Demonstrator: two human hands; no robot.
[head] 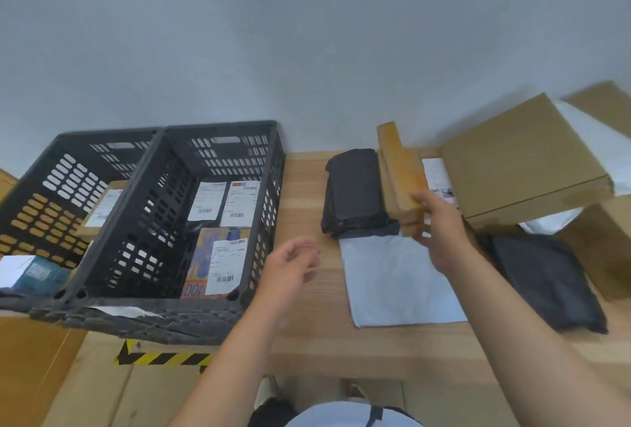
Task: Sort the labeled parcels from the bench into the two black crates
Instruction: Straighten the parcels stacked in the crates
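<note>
Head view: the right hand point(440, 232) clamps the near end of a brown parcel point(397, 167), tilted up on a stack near the far edge of the bench point(307, 341), with a black parcel point(355, 187) just beside it and a white mailer point(392, 283) lying flat in front. The left hand point(290, 266) hovers over the bench, fingers loose and holding nothing, just right of the right crate point(273, 167), where three labelled parcels point(206, 201) lie flat. The left crate point(44, 167) touches it at the bench's left end, with one labelled box point(102, 208) inside.
</note>
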